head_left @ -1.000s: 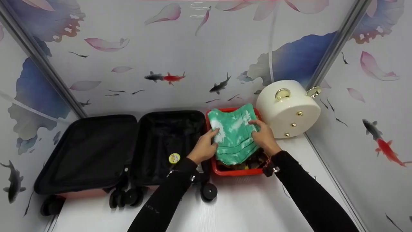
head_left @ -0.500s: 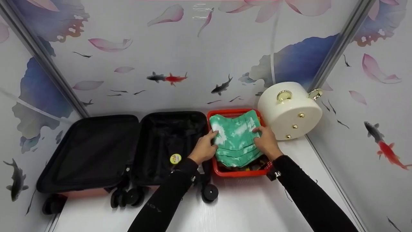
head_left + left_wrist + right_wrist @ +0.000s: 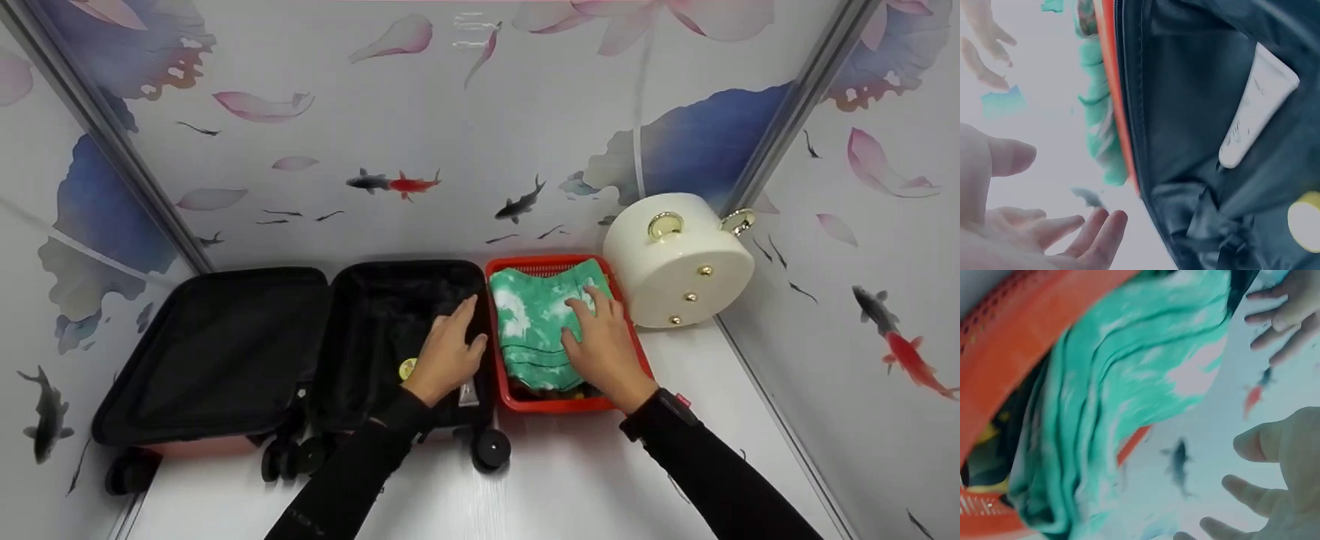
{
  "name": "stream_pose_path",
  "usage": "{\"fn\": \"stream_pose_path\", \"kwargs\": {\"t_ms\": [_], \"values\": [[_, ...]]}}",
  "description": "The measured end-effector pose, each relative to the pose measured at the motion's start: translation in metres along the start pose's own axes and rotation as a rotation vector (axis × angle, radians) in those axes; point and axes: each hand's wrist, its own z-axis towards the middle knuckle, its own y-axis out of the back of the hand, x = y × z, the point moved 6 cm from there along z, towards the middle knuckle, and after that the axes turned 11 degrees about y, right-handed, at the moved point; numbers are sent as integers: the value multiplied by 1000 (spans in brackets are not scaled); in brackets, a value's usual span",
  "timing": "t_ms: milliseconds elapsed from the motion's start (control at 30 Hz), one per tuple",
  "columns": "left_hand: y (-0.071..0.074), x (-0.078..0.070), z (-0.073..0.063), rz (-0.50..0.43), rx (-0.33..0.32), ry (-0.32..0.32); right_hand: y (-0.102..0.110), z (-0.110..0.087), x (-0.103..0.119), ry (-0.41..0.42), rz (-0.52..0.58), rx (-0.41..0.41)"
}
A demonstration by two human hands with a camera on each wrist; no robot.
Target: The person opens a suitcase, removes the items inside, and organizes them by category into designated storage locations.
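Note:
A folded green-and-white tie-dye cloth [image 3: 529,334] lies on top inside the red plastic basket [image 3: 555,407]. Over its right side is my right hand [image 3: 607,352], fingers spread and gripping nothing. My left hand [image 3: 448,354], also with loose, extended fingers, hovers above the right half of an open black-lined suitcase [image 3: 401,271], beside the basket's left rim. In the left wrist view a white tube [image 3: 1258,107] lies in the suitcase lining, near a round yellow-and-white item [image 3: 1306,222]. Under the green cloth, the right wrist view shows dark camouflage-patterned fabric [image 3: 985,464].
The suitcase's other half [image 3: 214,356] lies open at the left. Right of the basket stands a round cream case [image 3: 679,262] with gold handles and studs. Walls printed with fish and petals close in the back and sides. A suitcase wheel [image 3: 491,450] sticks out in front.
Both hands have let go of the green cloth, which has come to rest lower in the basket. The left hand has moved left over the suitcase; the right hand's fingers have spread.

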Motion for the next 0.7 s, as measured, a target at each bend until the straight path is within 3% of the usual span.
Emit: {"fn": "stream_pose_path", "kwargs": {"t_ms": [167, 333, 433, 533, 700], "values": [[9, 21, -33, 55, -31, -4, -8, -25, 29, 48, -4, 42], [6, 47, -69, 260, -193, -58, -26, -48, 47, 86, -6, 146], [7, 59, -88, 370, -307, -36, -38, -59, 49, 76, 1, 248], [4, 70, -103, 432, -353, -1, -50, -71, 45, 34, 21, 341], [-12, 84, -116, 497, -364, -57, -71, -87, 34, 35, -10, 326]]}}
